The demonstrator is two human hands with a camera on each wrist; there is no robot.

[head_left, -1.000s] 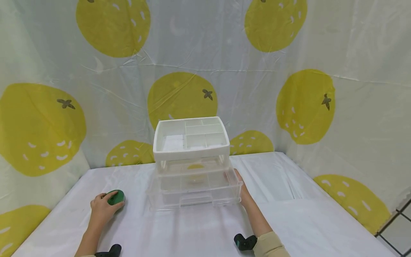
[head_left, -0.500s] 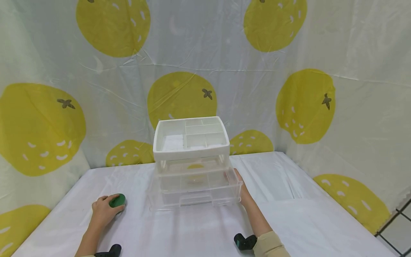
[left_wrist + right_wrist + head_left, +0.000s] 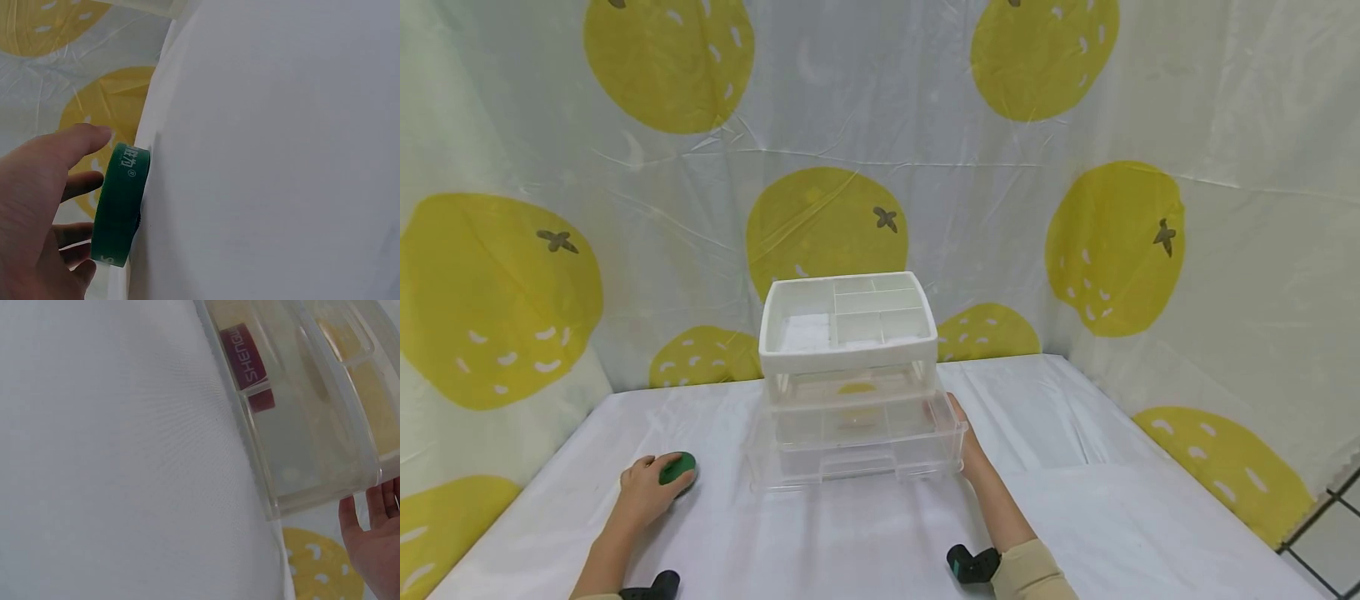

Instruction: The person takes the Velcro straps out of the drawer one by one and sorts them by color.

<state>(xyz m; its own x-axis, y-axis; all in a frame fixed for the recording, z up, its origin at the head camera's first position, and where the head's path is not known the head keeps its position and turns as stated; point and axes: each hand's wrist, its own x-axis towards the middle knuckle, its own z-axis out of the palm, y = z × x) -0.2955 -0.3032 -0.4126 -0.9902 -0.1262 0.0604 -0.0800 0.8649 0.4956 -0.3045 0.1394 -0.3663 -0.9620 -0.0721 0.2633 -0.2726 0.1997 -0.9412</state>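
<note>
Left hand point(image 3: 646, 490): Thumb and fingers curl round a green roll point(image 3: 677, 468) on the left side of the white-covered table point(image 3: 850, 550), my remote feed shows; how hard they grip, I cannot tell.
Green roll: Between left thumb and fingertips, down by the cloth; whether it touches, my views leave unclear. I would seat the pads on opposite sides of its rim and squeeze evenly, so the disc neither skids nor tips.
Right hand point(image 3: 378, 540): Fingers look extended, resting against the side of a clear drawer point(image 3: 925, 454); the edge of my view crops them, and I see no pinch.
Clear drawer: Just left of the right fingers, jutting forward beneath a white organizer top point(image 3: 842, 362). I judge light, steady pressure best; a shove could slew such thin-looking plastic.
Maroon roll point(image 3: 240, 356): Inside the drawer, well apart from the right fingertips, its lettering partly legible.
Black wrist gear point(image 3: 655, 587): Behind the left fingers; I would keep it off the drawer's rim.
</note>
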